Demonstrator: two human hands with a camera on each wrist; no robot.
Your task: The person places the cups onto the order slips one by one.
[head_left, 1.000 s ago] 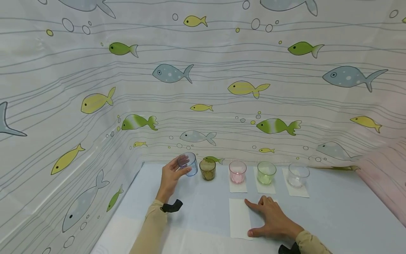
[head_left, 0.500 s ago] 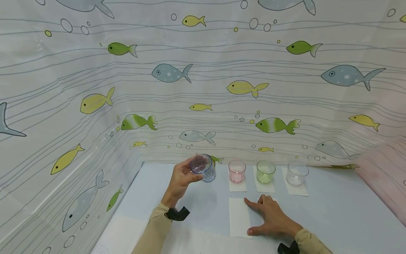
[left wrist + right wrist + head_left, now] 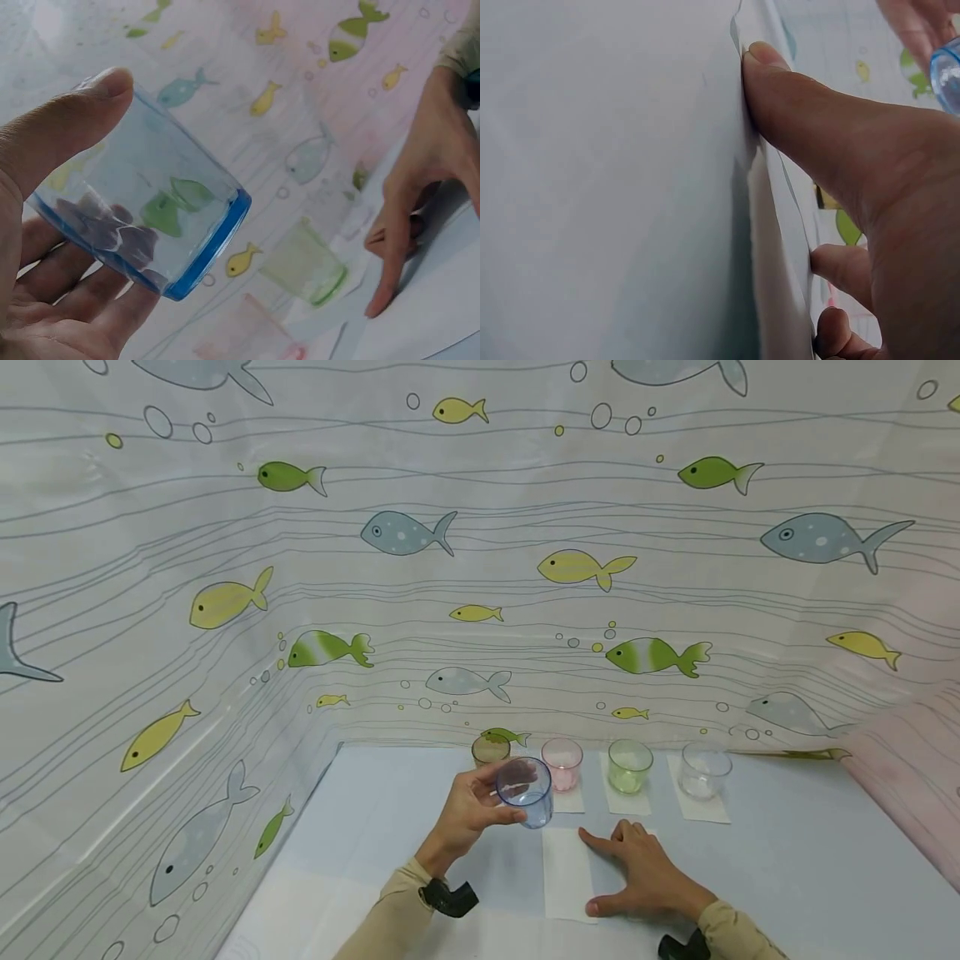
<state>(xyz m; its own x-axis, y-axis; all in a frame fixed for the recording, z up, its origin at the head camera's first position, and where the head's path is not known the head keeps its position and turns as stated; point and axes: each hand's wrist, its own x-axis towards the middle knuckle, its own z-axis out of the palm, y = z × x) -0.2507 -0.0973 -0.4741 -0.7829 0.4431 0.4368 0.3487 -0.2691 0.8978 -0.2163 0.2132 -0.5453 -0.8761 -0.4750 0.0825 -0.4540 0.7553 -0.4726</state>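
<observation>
My left hand point(image 3: 465, 817) grips a blue-tinted drinking glass point(image 3: 536, 808), thumb on the near side and fingers behind. In the left wrist view the glass point(image 3: 169, 187) is tilted and see-through, with a darker blue base. Above the table's middle, it hangs just beyond a white paper rectangle point(image 3: 566, 878). On that paper rests my right hand point(image 3: 647, 878), thumb and index fingertip spread along it, the other fingers bent. The right wrist view has the right thumb point(image 3: 810, 105) pressing at the sheet's edge.
Along the back of the table point(image 3: 795, 860) stand a brown glass point(image 3: 487, 748), partly hidden by the left hand, then a pink glass point(image 3: 564, 770), a green glass point(image 3: 630, 770) and a clear glass point(image 3: 705, 775). The last 3 have paper pieces beneath. A fish-patterned curtain point(image 3: 480, 585) encloses the table.
My left hand has carried the blue glass from the far left, past the brown glass, rightward and nearer to the white paper. The right hand has stayed put.
</observation>
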